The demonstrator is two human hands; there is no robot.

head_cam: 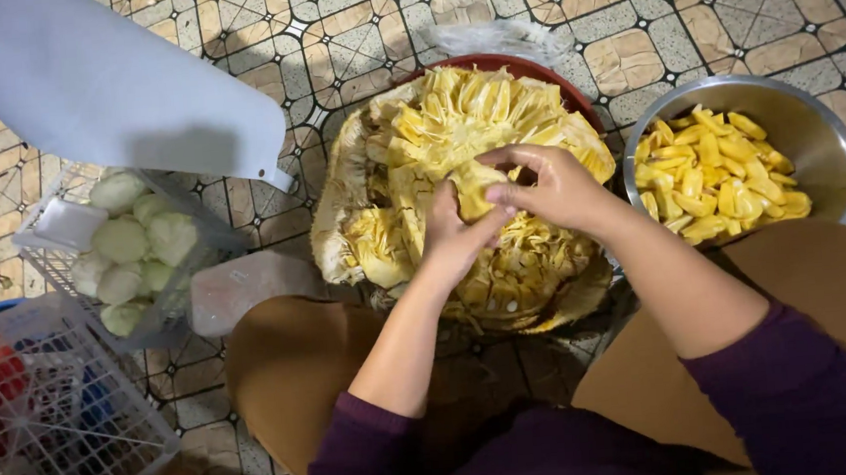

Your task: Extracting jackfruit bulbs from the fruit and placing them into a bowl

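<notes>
A big opened jackfruit [455, 126] with yellow pods lies in a red-brown basin [530, 65] on the tiled floor in front of me. Both hands work at one yellow pod [474, 186] near the fruit's middle. My left hand [453, 237] grips the pod from the left and below. My right hand [549, 187] pinches it from the right, fingers curled over the top. To the right stands a steel bowl [812, 121] holding several peeled yellow pods [717, 179].
A white wire basket [57, 255] at left holds several pale green round vegetables [131, 250]. A white plastic crate [59, 432] stands at the lower left with red items inside. A pale stone block [248, 284] lies by my left knee. A crumpled clear bag [493, 36] sits behind the basin.
</notes>
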